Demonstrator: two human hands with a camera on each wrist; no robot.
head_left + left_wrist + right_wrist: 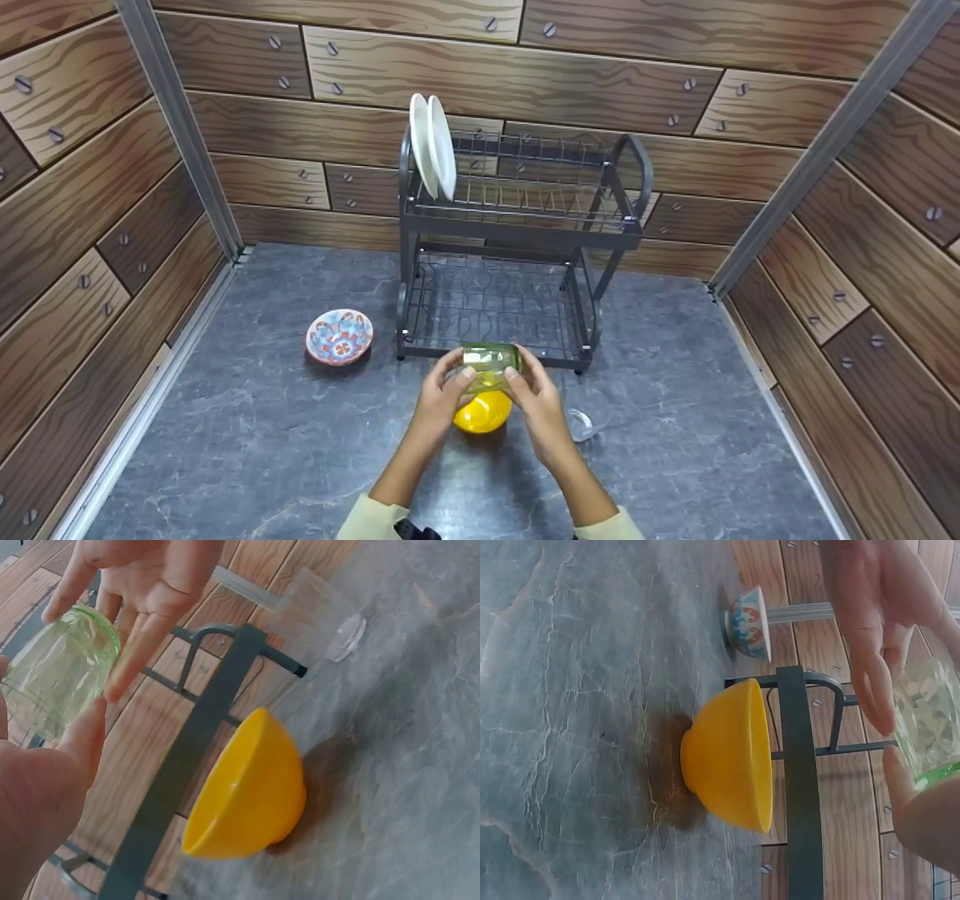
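A translucent green glass (491,358) lies on its side in the air, held between both hands over the floor. My left hand (436,396) pinches one end with thumb and fingers. At the opposite end my right hand (537,397) pinches it the same way. Below the glass a yellow bowl (481,415) stands upright, partly hidden in the head view by the hands and glass. The left wrist view shows the green glass (64,671) raised off the surface, apart from the yellow bowl (251,791).
A black two-tier dish rack (517,232) stands behind the hands. Two white plates (442,150) lean upright at its upper left. Left of the rack sits a patterned bowl (339,337). A clear glass (583,424) stands close to the right forearm. Wood-patterned walls enclose the grey floor.
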